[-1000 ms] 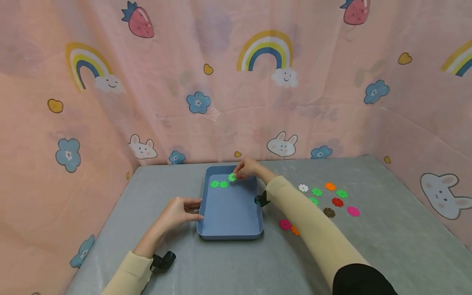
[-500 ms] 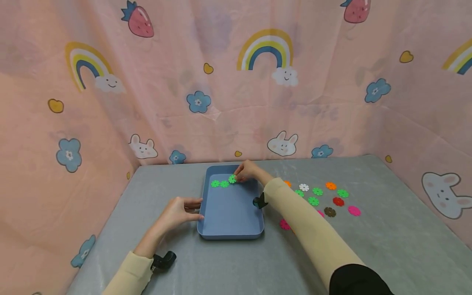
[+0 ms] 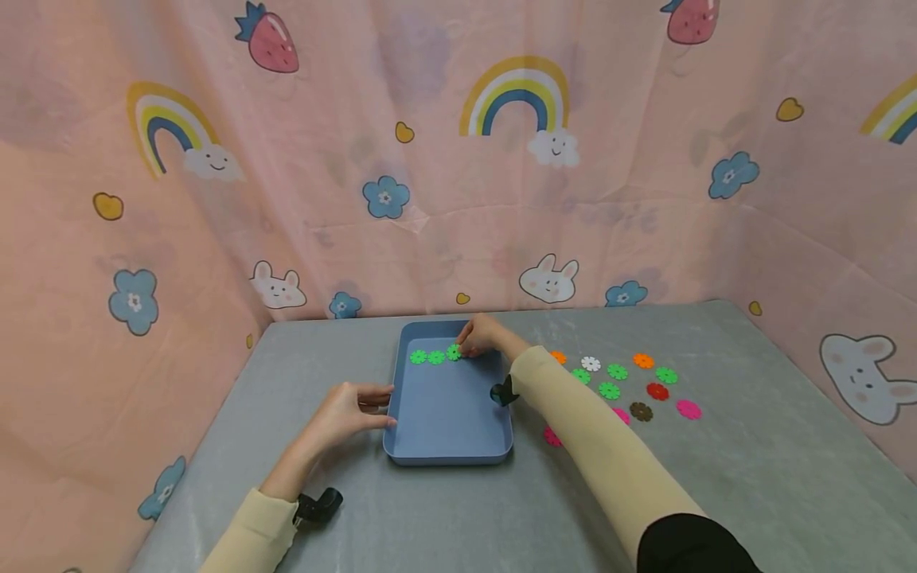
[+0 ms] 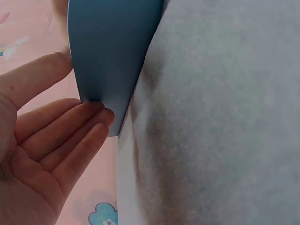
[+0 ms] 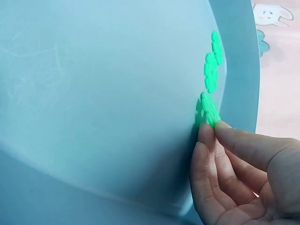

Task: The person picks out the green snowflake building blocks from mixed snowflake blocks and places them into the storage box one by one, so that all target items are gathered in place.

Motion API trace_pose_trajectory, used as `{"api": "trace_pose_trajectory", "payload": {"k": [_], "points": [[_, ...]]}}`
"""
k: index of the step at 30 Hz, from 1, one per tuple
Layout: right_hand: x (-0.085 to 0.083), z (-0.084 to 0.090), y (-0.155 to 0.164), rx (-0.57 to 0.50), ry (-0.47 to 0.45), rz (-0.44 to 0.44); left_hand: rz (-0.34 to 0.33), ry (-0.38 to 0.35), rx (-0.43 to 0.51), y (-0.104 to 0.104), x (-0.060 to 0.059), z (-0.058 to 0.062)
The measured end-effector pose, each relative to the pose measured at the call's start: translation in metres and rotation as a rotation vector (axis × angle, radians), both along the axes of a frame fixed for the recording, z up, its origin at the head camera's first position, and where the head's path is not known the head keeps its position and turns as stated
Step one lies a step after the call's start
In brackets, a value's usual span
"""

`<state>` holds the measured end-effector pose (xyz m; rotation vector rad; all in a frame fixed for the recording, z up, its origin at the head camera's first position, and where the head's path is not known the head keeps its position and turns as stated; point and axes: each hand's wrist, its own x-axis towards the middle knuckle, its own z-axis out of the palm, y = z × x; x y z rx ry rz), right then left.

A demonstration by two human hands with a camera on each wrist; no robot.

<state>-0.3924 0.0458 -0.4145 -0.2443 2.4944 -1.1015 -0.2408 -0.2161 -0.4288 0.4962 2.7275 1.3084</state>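
Head view, item by item, all places given against the blue tray [image 3: 447, 414].

Blue tray: shallow, rectangular, on the grey table [image 3: 752, 477], just ahead of the person.

Green flower pieces inside the tray: two lie flat in a row along the far wall, the first [image 3: 418, 357] toward the far-left corner, the second [image 3: 435, 357] just beside it on the right. A third green flower piece [image 3: 453, 352] continues the row; the right wrist view shows it tilted, its edge at the tray floor.

Right hand [image 3: 481, 336]: over the tray's far end, thumb and fingertips [image 5: 206, 136] pinching the third green flower piece, not yet let go.

Left hand [image 3: 349, 412]: at the tray's near-left corner, fingers straight and relaxed, fingertips [image 4: 96, 112] touching the outer wall; it grips nothing.

Loose pieces on the table, right of the tray and apart from it: three green ones [image 3: 616, 372], [image 3: 665, 375], [image 3: 609, 391], with a fourth [image 3: 581, 376] partly hidden by the sleeve; also white [image 3: 591, 364], two orange [image 3: 642, 360], red [image 3: 656, 391], brown [image 3: 640, 411] and pink [image 3: 688, 409] pieces.

Progress, as judged: two greens are placed and a third is being set down. About four greens remain outside, so the sorting seems roughly at its midpoint. No other colour lies in the tray.
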Motion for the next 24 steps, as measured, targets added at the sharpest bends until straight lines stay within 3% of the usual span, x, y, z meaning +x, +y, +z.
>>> {"api": "trace_pose_trajectory", "payload": {"k": [24], "points": [[0.0035, 0.004, 0.0, 0.09, 0.042, 0.027, 0.001, -0.008, -0.002, -0.0003, -0.0008, -0.0014]]}}
